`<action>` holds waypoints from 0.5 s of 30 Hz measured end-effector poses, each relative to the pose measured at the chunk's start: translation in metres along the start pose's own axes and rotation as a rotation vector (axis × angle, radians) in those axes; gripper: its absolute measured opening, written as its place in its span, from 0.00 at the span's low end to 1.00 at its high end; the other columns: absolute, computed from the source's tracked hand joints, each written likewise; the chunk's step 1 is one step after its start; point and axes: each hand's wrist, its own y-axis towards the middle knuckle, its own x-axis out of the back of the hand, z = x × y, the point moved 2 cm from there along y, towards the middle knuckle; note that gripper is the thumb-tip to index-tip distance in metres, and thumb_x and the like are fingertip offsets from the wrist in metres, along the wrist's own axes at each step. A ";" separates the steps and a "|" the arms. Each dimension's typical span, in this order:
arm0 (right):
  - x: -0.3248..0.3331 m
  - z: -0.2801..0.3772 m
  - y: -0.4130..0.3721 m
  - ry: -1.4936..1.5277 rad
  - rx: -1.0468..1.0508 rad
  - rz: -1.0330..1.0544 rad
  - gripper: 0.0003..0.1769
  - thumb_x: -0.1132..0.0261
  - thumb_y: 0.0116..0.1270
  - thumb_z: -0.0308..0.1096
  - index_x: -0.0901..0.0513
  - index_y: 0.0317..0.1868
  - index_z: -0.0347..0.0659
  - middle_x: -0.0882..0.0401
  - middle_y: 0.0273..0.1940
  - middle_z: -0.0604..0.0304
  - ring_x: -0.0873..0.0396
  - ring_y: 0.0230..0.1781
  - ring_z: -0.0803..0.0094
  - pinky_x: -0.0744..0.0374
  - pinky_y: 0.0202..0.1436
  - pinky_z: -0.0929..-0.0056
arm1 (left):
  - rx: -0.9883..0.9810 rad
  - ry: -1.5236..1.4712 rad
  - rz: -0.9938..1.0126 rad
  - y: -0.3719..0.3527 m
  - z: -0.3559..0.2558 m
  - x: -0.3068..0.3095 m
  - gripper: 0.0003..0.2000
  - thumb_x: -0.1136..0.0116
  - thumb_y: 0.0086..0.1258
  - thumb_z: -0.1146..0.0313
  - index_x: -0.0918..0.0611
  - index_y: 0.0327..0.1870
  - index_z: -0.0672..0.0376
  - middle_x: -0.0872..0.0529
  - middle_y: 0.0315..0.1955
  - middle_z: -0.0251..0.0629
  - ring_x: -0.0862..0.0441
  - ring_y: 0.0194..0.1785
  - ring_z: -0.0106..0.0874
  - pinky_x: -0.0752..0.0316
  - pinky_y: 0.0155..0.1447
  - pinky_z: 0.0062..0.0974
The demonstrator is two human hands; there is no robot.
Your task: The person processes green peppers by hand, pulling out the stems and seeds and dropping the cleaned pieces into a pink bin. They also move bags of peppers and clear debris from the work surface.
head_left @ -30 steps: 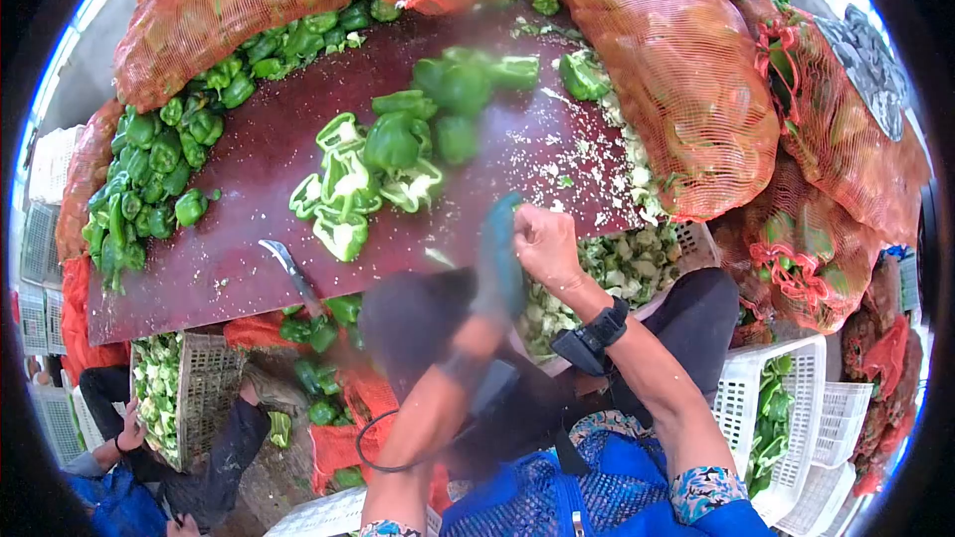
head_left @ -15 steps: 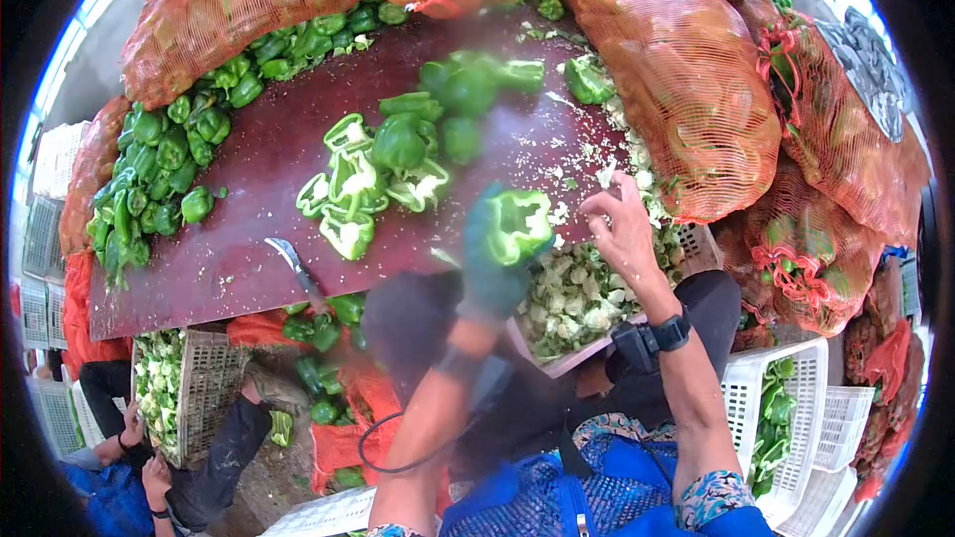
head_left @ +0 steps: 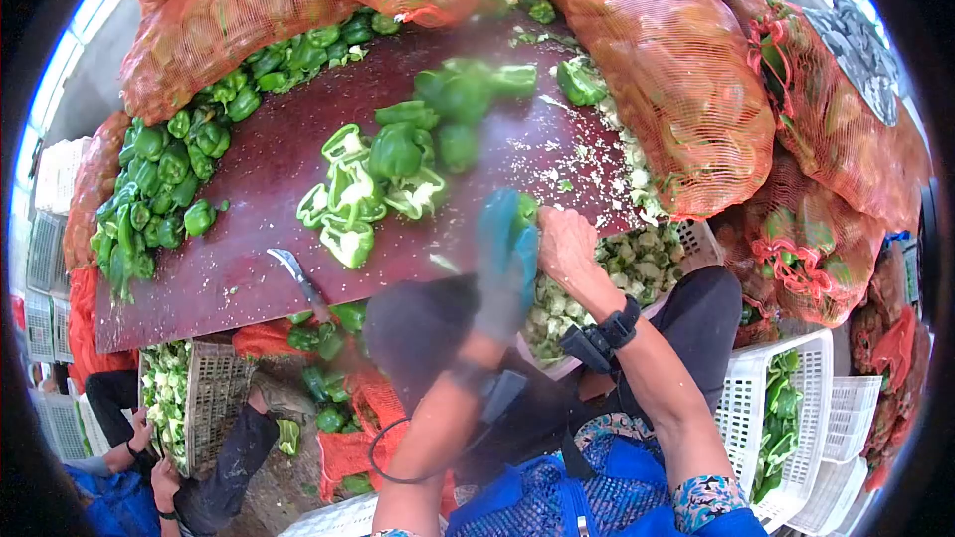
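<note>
My left hand [head_left: 504,251], in a teal glove, is closed around a green bell pepper [head_left: 527,207], most of it hidden behind the fingers. Pressed against the pepper's right side is my right hand [head_left: 569,244], its fingers curled in and their tips out of sight. Both hands are over the near edge of the dark red board [head_left: 269,189]. Just below them a crate [head_left: 699,247] holds pale pepper cores [head_left: 562,310]. Cut, hollow pepper pieces [head_left: 348,194] lie to the left, beside a whole pepper [head_left: 397,150]. A curved knife [head_left: 294,271] rests at the board's near edge.
Orange mesh sacks [head_left: 667,80] ring the board. Whole peppers [head_left: 164,169] are heaped along its left side, and pale scraps [head_left: 577,159] litter its right. A white crate [head_left: 741,408] with green peppers stands at right. Another person's hands [head_left: 164,477] are at lower left beside a filled crate [head_left: 219,388].
My right hand has come left and down onto the pepper, its fingers curling in. My left hand has turned the pepper, so its open cut side no longer faces up.
</note>
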 end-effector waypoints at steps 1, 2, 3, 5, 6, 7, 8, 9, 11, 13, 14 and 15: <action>-0.006 -0.002 0.002 -0.020 0.030 0.005 0.15 0.37 0.61 0.42 0.20 0.28 0.37 0.20 0.24 0.43 0.19 0.26 0.46 0.22 0.31 0.51 | -0.037 0.060 0.001 -0.002 0.004 -0.001 0.21 0.51 0.77 0.67 0.31 0.67 0.66 0.28 0.65 0.46 0.32 0.68 0.38 0.39 0.73 0.35; -0.012 -0.005 0.003 -0.039 0.061 0.011 0.12 0.37 0.61 0.39 0.21 0.28 0.37 0.20 0.24 0.43 0.20 0.25 0.44 0.23 0.30 0.51 | -0.074 0.121 -0.001 -0.004 0.007 -0.002 0.21 0.52 0.77 0.66 0.31 0.67 0.67 0.28 0.65 0.47 0.31 0.67 0.37 0.39 0.72 0.35; -0.011 -0.006 0.004 0.055 0.057 0.047 0.12 0.38 0.60 0.38 0.20 0.28 0.36 0.19 0.25 0.43 0.19 0.26 0.46 0.22 0.31 0.54 | -0.023 0.061 -0.022 -0.001 0.000 0.003 0.21 0.52 0.77 0.65 0.30 0.66 0.67 0.27 0.64 0.47 0.30 0.66 0.37 0.37 0.71 0.34; -0.008 -0.009 0.006 0.241 0.049 0.117 0.12 0.38 0.60 0.36 0.18 0.27 0.36 0.17 0.27 0.44 0.17 0.27 0.51 0.19 0.34 0.58 | 0.040 -0.052 -0.066 0.002 -0.003 0.008 0.21 0.50 0.76 0.65 0.30 0.65 0.67 0.26 0.61 0.47 0.26 0.63 0.38 0.33 0.68 0.34; -0.005 -0.013 0.002 0.386 0.055 0.138 0.10 0.39 0.62 0.35 0.18 0.30 0.36 0.18 0.25 0.46 0.18 0.25 0.51 0.20 0.32 0.57 | 0.054 -0.104 -0.089 0.003 -0.003 0.010 0.21 0.49 0.75 0.66 0.30 0.65 0.67 0.25 0.60 0.47 0.25 0.61 0.38 0.31 0.66 0.33; 0.000 -0.017 -0.004 0.530 0.061 0.160 0.09 0.40 0.63 0.33 0.18 0.32 0.36 0.19 0.24 0.49 0.20 0.22 0.51 0.21 0.30 0.56 | 0.098 -0.186 -0.115 0.004 0.000 0.012 0.21 0.47 0.74 0.67 0.29 0.65 0.67 0.24 0.58 0.47 0.24 0.59 0.38 0.29 0.64 0.33; 0.006 -0.020 -0.007 0.675 0.072 0.180 0.08 0.41 0.65 0.32 0.18 0.35 0.36 0.19 0.22 0.51 0.22 0.20 0.51 0.22 0.27 0.55 | 0.139 -0.269 -0.145 0.004 0.002 0.013 0.22 0.45 0.73 0.67 0.29 0.64 0.67 0.23 0.57 0.48 0.22 0.57 0.38 0.27 0.62 0.32; 0.016 -0.023 -0.009 0.696 -0.025 0.230 0.09 0.41 0.67 0.33 0.18 0.36 0.36 0.18 0.25 0.53 0.20 0.23 0.54 0.21 0.30 0.57 | 0.207 -0.382 -0.175 0.005 0.007 0.012 0.22 0.43 0.72 0.68 0.29 0.64 0.67 0.22 0.56 0.48 0.21 0.56 0.38 0.26 0.60 0.32; 0.035 -0.033 -0.014 0.734 -0.222 0.339 0.12 0.41 0.70 0.37 0.17 0.39 0.36 0.15 0.29 0.58 0.17 0.29 0.61 0.20 0.35 0.60 | 0.178 -0.360 -0.206 0.004 0.013 0.016 0.25 0.36 0.65 0.69 0.27 0.63 0.66 0.22 0.56 0.47 0.20 0.55 0.37 0.24 0.59 0.32; 0.017 -0.071 -0.016 0.306 0.105 0.149 0.15 0.42 0.72 0.39 0.18 0.46 0.36 0.15 0.37 0.58 0.17 0.37 0.63 0.20 0.43 0.63 | -0.023 -0.100 -0.182 0.007 0.012 0.022 0.30 0.26 0.54 0.71 0.25 0.61 0.63 0.22 0.58 0.45 0.20 0.57 0.36 0.23 0.62 0.32; 0.011 -0.081 -0.017 0.085 0.256 0.044 0.16 0.43 0.74 0.41 0.18 0.49 0.36 0.14 0.40 0.58 0.17 0.41 0.65 0.20 0.46 0.65 | -0.041 -0.072 -0.158 0.007 0.010 0.022 0.29 0.26 0.54 0.72 0.24 0.60 0.63 0.22 0.57 0.45 0.20 0.57 0.36 0.23 0.61 0.32; 0.017 -0.078 -0.014 0.228 0.218 0.028 0.17 0.44 0.74 0.41 0.19 0.52 0.37 0.15 0.44 0.56 0.18 0.45 0.64 0.22 0.50 0.65 | -0.060 -0.044 -0.142 0.007 0.007 0.021 0.29 0.26 0.54 0.73 0.23 0.59 0.62 0.21 0.57 0.45 0.20 0.56 0.36 0.23 0.61 0.33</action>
